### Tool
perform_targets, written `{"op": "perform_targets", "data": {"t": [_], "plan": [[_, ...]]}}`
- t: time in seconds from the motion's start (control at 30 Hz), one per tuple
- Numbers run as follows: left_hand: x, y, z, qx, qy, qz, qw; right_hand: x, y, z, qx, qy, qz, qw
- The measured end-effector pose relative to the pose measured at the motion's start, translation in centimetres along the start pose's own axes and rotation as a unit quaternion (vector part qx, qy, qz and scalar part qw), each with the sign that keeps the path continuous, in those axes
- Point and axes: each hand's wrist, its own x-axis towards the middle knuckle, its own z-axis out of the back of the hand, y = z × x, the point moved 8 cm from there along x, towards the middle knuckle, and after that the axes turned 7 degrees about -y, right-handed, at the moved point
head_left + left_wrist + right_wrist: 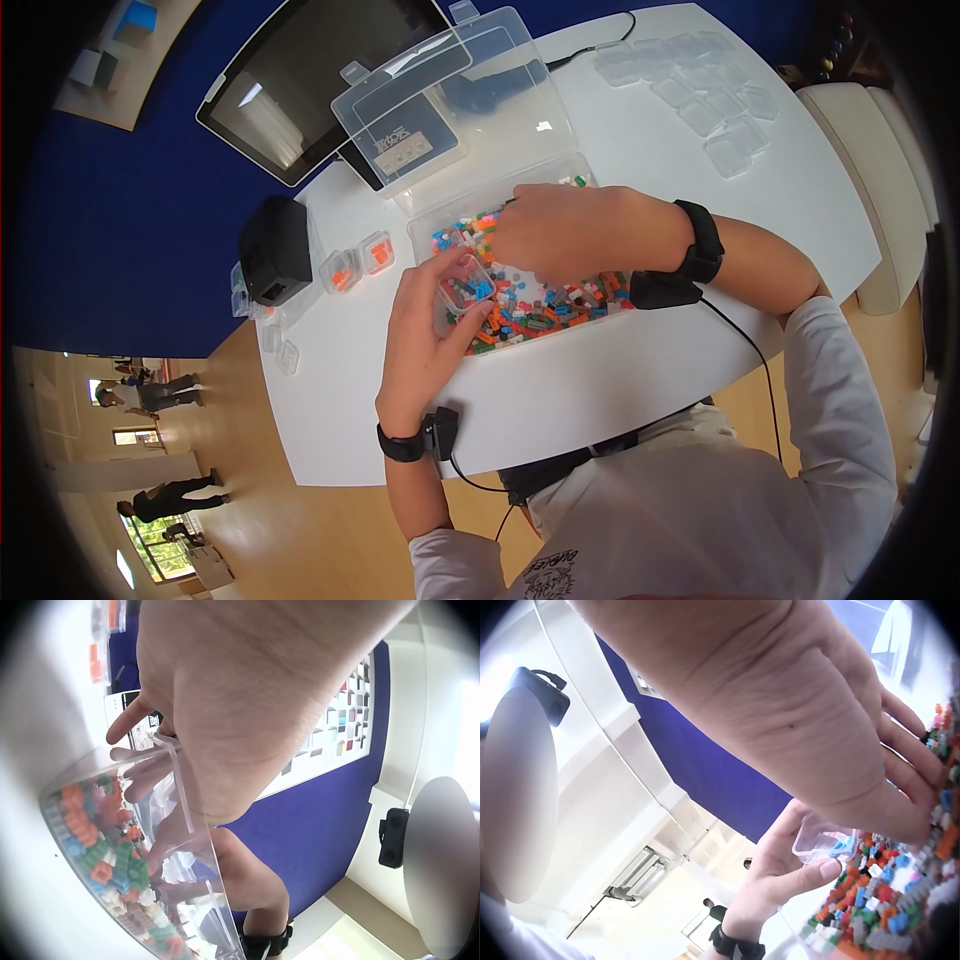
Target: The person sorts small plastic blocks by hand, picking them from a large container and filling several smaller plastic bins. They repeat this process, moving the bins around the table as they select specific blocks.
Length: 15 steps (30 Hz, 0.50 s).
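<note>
My left hand [425, 322] holds a small clear plastic box [466, 290] between thumb and fingers, over the left part of a large clear bin [592, 172]. Light blue pieces [843, 846] show inside the small box in the right wrist view. Mixed toy bricks [560, 312] in many colours cover the bin's floor. My right hand [590, 235] reaches down into the bin with its fingers loosely extended, fingertips right at the bricks in the right wrist view. Nothing shows pinched between them, though the head view hides the fingertips behind the hand.
The bin's hinged lid [515, 140] stands raised at the back, before a monitor [300, 90]. Small boxes with orange pieces [341, 271] sit left of the bin, beside a black device [275, 250]. Several clear small boxes [728, 152] lie at the far right of the white table [800, 235].
</note>
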Motion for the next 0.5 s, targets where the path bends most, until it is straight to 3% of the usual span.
{"op": "perform_targets", "data": {"t": [0.5], "plan": [[0.1, -0.3, 0.1, 0.007, 0.002, 0.0, 1.0, 0.3, -0.2, -1.0, -0.015, 0.01, 0.006, 1.0]]}}
